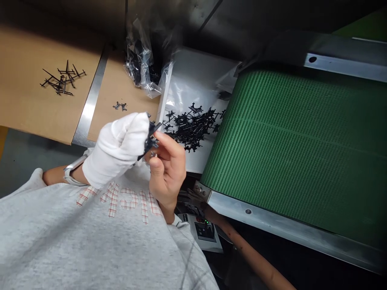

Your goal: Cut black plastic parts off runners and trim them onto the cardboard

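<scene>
Gloved left hand [121,139]: fingers closed on black plastic parts [150,140], held near white tray [198,161]. Bare right hand [167,169]: index finger touching them, grip unclear. Similar pieces [193,128] heaped in tray.

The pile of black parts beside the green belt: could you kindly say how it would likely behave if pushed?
The pile of black parts would probably snag and shift in clumps, since its thin stems and branched ends overlap. Each piece looks light, being so slender. Strays may slide easily on the glossy white surface.
</scene>
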